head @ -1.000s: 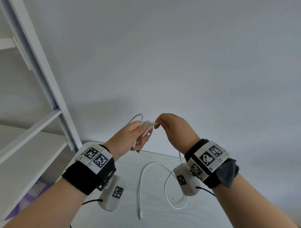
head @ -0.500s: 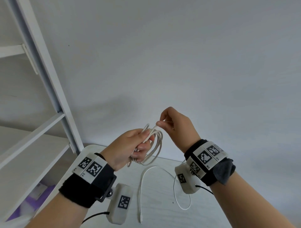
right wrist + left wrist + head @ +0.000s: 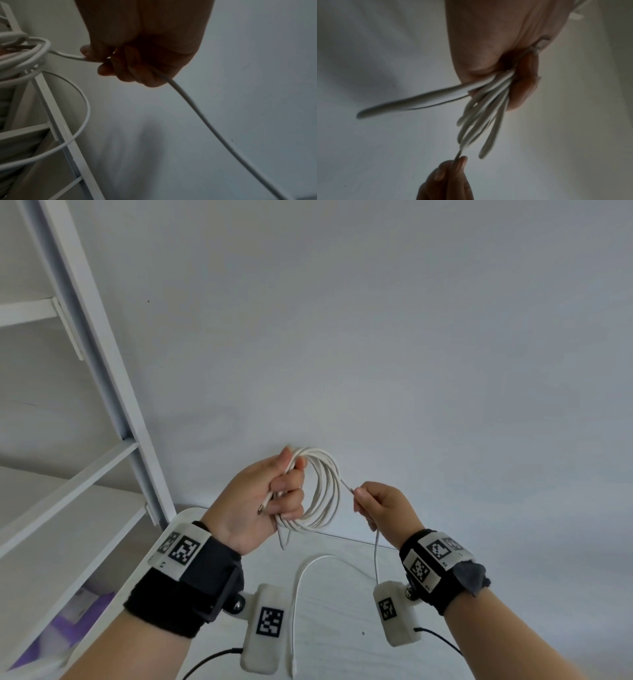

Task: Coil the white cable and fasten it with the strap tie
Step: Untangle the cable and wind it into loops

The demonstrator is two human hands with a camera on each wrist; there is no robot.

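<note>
The white cable (image 3: 327, 491) is wound in several loops held up in front of the wall. My left hand (image 3: 274, 494) grips one side of the coil, fingers curled round the bundled strands (image 3: 489, 94). A metal plug tip (image 3: 261, 510) pokes out by the palm. My right hand (image 3: 376, 501) pinches the free strand (image 3: 72, 56) just right of the coil. From that hand the loose cable (image 3: 375, 556) drops to the table and curves to its far end (image 3: 294, 669). A thin white strap piece (image 3: 539, 46) shows by my left fingers; I cannot tell if it is the tie.
A white table (image 3: 335, 628) lies below my hands against a plain wall. A white shelf unit (image 3: 102, 392) stands at the left, with purple items (image 3: 78, 618) low under it. Wrist cameras (image 3: 265, 631) hang under both wrists.
The coil has gained a loop and now hangs round and wide from my left hand. My right hand has slid off to the right along the strand, and less slack lies on the table.
</note>
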